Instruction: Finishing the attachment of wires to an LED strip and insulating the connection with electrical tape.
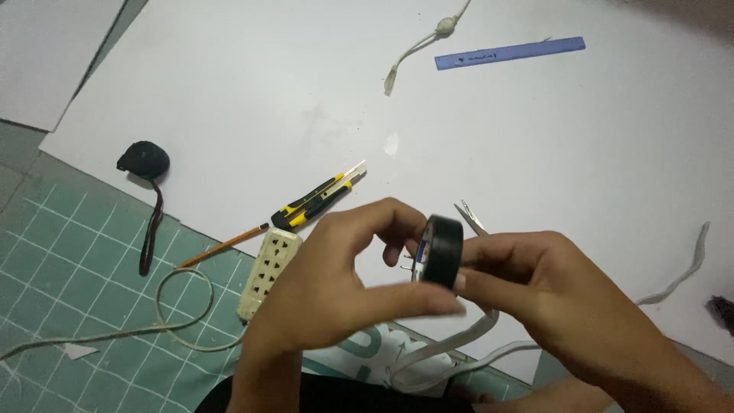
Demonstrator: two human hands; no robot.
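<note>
Gripping glossy black tape roll (443, 251), both hands

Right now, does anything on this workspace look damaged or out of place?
Yes. A cut cable piece lies loose by the blue ruler, another white strip at the right. The knife lies with its blade out. Both hands hold black tape.

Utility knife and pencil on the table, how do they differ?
The utility knife is thick, yellow and black, with its pale blade out; the pencil is thin and orange-brown. The knife lies wholly on the white sheet, while the pencil crosses its edge onto the green mat. Both lie flat, slanting the same way, untouched by either hand.
</note>
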